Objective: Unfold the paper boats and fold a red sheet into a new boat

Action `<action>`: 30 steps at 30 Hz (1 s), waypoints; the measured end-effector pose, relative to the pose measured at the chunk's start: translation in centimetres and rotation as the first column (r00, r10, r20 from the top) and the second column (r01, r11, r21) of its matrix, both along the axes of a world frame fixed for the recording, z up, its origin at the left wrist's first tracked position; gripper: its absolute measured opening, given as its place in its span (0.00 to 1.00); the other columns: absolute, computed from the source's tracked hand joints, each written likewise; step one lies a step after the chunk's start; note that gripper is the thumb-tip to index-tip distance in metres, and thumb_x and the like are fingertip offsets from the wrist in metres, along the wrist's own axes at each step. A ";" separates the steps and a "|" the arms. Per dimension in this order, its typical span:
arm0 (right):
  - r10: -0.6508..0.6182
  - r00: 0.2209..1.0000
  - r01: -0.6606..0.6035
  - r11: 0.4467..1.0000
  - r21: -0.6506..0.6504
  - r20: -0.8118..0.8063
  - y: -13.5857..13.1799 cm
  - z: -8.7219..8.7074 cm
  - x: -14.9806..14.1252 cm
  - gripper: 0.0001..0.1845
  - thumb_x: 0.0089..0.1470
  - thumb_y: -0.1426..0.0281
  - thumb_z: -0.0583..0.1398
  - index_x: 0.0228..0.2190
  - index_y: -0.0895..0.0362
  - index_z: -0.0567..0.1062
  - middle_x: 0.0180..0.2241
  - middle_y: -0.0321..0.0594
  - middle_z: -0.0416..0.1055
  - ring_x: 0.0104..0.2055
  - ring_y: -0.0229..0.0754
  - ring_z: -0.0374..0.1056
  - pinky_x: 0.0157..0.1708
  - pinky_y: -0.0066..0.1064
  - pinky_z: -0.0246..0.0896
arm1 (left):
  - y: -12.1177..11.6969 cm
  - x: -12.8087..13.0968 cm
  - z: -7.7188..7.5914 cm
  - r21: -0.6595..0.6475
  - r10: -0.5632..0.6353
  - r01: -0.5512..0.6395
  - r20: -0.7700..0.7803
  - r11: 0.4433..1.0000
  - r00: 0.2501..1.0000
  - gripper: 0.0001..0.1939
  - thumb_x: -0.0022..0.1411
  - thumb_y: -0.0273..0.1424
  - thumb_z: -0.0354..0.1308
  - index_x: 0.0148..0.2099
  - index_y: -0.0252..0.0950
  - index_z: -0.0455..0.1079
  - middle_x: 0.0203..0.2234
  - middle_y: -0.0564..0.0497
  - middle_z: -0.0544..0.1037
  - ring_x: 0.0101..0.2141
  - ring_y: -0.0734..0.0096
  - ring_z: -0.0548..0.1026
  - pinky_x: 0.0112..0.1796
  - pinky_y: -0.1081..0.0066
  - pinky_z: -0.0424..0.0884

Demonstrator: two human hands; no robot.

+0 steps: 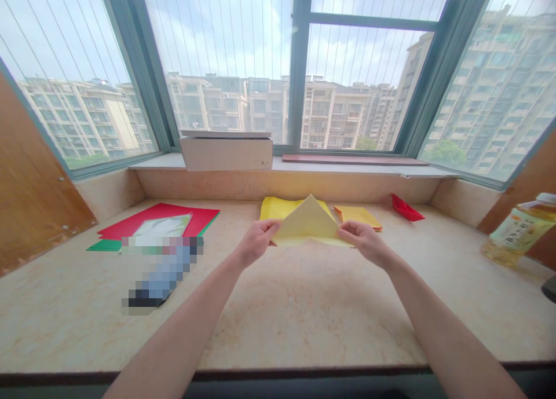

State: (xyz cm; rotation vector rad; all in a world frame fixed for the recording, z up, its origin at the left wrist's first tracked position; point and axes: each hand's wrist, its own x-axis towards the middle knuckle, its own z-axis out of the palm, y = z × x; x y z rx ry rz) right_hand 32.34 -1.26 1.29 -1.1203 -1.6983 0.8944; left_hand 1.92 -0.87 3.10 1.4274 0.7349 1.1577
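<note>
A broad ledge of cream, veined polished stone [304,324] fills the lower view, set into a bay window with green-grey frames [299,69]. Thin vertical wires cross the glass, and beyond it stand pale apartment blocks [334,115] under a cloudy sky. Warm wooden panels [39,179] flank the bay. On the higher sill sit a white cardboard box [226,151] with its lid ajar and a long reddish-brown board [355,160].

Flat sheets of glossy red paper [174,213] and green paper [104,245] lie at the left of the ledge, partly under a pixelated, unreadable object [160,271]. Ahead lie a bright yellow paper sheet [278,208], a folded orange-yellow paper [358,216] and a small red folded paper piece [406,208], crisp and angular. At the far right stands a plastic bottle [519,231] of amber liquid with a pale green label.

The left hand [256,241] and right hand [365,242] each grasp one lower side of a folded pale yellow paper [307,225] between thumb and fingers. The matte paper rises to a triangular peak, centred above the ledge, just in front of the yellow sheet. Whether its lower edge touches the stone, I cannot tell.
</note>
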 end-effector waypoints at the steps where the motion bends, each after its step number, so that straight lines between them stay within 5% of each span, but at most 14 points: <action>1: 0.002 1.000 -0.003 1.000 -0.013 -0.024 0.0 0.1 0.1 0.20 0.53 0.52 0.63 0.31 0.58 0.75 0.27 0.36 0.71 0.27 0.36 0.63 0.25 0.27 0.54 | 0.0 0.1 -0.1 0.000 -0.017 0.017 -0.013 1.000 1.000 0.18 0.56 0.42 0.65 0.44 0.35 0.80 0.35 0.45 0.83 0.33 0.62 0.80 0.32 0.68 0.78; 9: 0.006 0.978 -0.026 0.995 -0.094 -0.209 -0.1 0.3 0.2 0.19 0.50 0.54 0.65 0.33 0.57 0.76 0.26 0.35 0.72 0.25 0.35 0.64 0.23 0.27 0.55 | 0.1 0.6 -0.5 0.066 0.060 -0.064 0.062 0.996 0.996 0.26 0.56 0.36 0.66 0.56 0.37 0.69 0.36 0.48 0.83 0.33 0.66 0.80 0.34 0.70 0.75; 14: -0.001 0.962 -0.028 0.994 -0.104 -0.273 0.2 0.0 0.0 0.19 0.50 0.55 0.66 0.35 0.58 0.76 0.29 0.38 0.74 0.26 0.36 0.65 0.22 0.27 0.57 | -0.2 0.6 -0.2 0.050 0.106 -0.110 0.086 0.993 0.991 0.15 0.56 0.37 0.67 0.43 0.36 0.70 0.31 0.50 0.82 0.25 0.74 0.76 0.24 0.78 0.67; 18: -0.005 0.934 -0.030 0.995 -0.093 -0.358 0.3 -0.1 -0.3 0.20 0.48 0.57 0.68 0.38 0.56 0.74 0.28 0.37 0.74 0.25 0.36 0.65 0.20 0.26 0.56 | -0.4 0.4 -0.5 0.081 0.065 -0.070 0.062 0.994 0.996 0.18 0.59 0.43 0.63 0.42 0.33 0.76 0.36 0.45 0.82 0.36 0.67 0.79 0.35 0.74 0.72; 22: -0.017 0.894 -0.027 0.995 -0.092 -0.447 0.2 0.1 -0.4 0.20 0.47 0.59 0.69 0.38 0.52 0.70 0.26 0.32 0.74 0.23 0.35 0.65 0.18 0.25 0.55 | -0.5 -0.1 -0.9 0.156 -0.099 0.076 0.144 0.985 0.985 0.27 0.61 0.49 0.58 0.50 0.32 0.77 0.47 0.39 0.79 0.48 0.56 0.76 0.49 0.63 0.71; 26: -0.015 0.874 -0.028 0.996 -0.082 -0.485 0.1 0.3 -0.2 0.17 0.47 0.60 0.70 0.33 0.53 0.70 0.25 0.31 0.73 0.22 0.34 0.64 0.18 0.25 0.56 | -0.6 -0.5 -0.7 0.250 -0.174 0.152 0.067 0.956 0.983 0.33 0.50 0.47 0.69 0.55 0.35 0.74 0.54 0.38 0.75 0.52 0.51 0.74 0.49 0.62 0.72; 30: 0.010 0.850 -0.083 0.990 -0.114 -0.527 0.0 0.4 0.0 0.17 0.48 0.60 0.69 0.35 0.53 0.70 0.25 0.31 0.73 0.19 0.33 0.63 0.17 0.24 0.55 | -0.6 -0.1 -0.7 0.238 -0.060 0.065 -0.028 0.969 0.998 0.32 0.45 0.37 0.74 0.54 0.35 0.74 0.54 0.38 0.75 0.46 0.57 0.78 0.43 0.65 0.76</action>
